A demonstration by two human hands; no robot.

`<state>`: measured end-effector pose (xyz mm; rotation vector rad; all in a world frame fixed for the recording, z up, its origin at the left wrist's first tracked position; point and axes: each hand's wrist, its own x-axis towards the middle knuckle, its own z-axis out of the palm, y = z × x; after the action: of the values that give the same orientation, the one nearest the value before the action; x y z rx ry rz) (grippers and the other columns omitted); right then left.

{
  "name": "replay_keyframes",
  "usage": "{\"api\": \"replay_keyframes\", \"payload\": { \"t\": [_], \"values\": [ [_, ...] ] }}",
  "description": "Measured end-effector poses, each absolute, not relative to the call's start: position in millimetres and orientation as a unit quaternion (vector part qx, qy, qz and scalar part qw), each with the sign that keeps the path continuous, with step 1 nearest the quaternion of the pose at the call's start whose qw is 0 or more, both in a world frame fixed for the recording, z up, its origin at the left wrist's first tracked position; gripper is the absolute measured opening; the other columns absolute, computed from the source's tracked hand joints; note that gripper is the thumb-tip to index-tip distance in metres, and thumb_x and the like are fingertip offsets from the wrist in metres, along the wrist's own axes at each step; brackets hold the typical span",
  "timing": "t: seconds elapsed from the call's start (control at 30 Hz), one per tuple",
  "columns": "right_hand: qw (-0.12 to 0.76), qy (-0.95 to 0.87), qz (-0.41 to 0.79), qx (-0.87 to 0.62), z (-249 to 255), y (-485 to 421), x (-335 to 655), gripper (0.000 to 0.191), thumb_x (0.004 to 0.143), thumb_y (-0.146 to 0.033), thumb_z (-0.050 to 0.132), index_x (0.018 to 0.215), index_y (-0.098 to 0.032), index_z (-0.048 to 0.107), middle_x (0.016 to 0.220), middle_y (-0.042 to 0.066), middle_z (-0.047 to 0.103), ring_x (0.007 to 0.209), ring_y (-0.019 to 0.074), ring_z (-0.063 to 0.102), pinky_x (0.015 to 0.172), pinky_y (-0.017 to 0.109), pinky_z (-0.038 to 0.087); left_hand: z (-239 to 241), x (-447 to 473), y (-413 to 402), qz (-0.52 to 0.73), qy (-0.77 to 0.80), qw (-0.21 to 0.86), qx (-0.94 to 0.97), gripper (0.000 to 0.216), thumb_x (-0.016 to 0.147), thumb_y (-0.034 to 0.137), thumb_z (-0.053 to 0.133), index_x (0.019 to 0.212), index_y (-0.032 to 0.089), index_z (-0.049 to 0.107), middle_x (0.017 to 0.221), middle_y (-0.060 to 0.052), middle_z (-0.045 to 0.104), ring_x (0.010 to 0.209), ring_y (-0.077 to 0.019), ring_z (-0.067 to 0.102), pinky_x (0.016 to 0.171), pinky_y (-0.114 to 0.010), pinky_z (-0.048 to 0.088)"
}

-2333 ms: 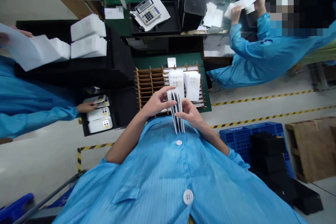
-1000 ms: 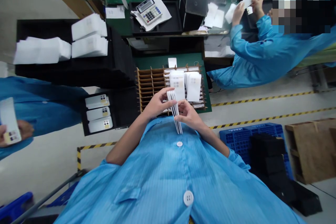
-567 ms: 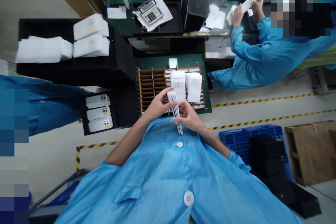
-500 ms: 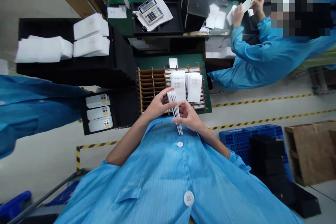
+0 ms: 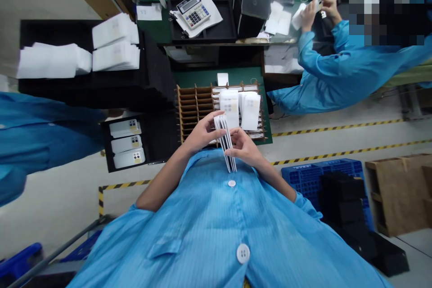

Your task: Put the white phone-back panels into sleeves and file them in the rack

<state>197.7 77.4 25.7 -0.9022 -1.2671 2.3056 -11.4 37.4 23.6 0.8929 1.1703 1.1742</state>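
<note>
My left hand (image 5: pixel 206 130) is closed on the upper part of a stack of thin white phone-sized pieces (image 5: pixel 225 144), thumb across the near side. My right hand (image 5: pixel 245 147) grips the same stack lower down, its thumb against the edges. The pieces stand on edge, slightly fanned, just in front of my blue coat. Behind them, white sleeved pieces with faint camera marks (image 5: pixel 250 111) lie on a brown divided crate (image 5: pixel 196 108). The crate's left compartments look vacant; those on the right hold white pieces.
At left, white stacks (image 5: pixel 47 60) lie on black trays, and phone-like pieces (image 5: pixel 125 145) lie in a black tray beside a blue sleeve. A calculator (image 5: pixel 193 11) rests on papers on the green bench. To the right, a co-worker's hands (image 5: pixel 308 17) hold a white piece. Blue pallet (image 5: pixel 303 180) at lower right.
The pieces in my hands have fanned slightly further apart, and my right thumb has shifted a little up. The co-worker at right has tilted the white piece.
</note>
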Motion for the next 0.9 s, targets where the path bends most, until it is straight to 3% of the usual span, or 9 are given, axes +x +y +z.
{"api": "replay_keyframes", "payload": {
  "t": [0.9],
  "values": [
    [0.172, -0.442, 0.819, -0.323, 25.7, 79.4, 197.2, 0.068, 0.06, -0.037, 0.105, 0.105, -0.029, 0.053, 0.111, 0.001, 0.066, 0.11, 0.0222, 0.07, 0.092, 0.036, 0.063, 21.6, -11.6, 38.1, 0.497, 0.509, 0.586, 0.389, 0.082, 0.078, 0.054, 0.09, 0.145, 0.019, 0.06, 0.13, -0.014, 0.072, 0.111, -0.0301, 0.072, 0.096, -0.043, 0.059]
  ]
}}
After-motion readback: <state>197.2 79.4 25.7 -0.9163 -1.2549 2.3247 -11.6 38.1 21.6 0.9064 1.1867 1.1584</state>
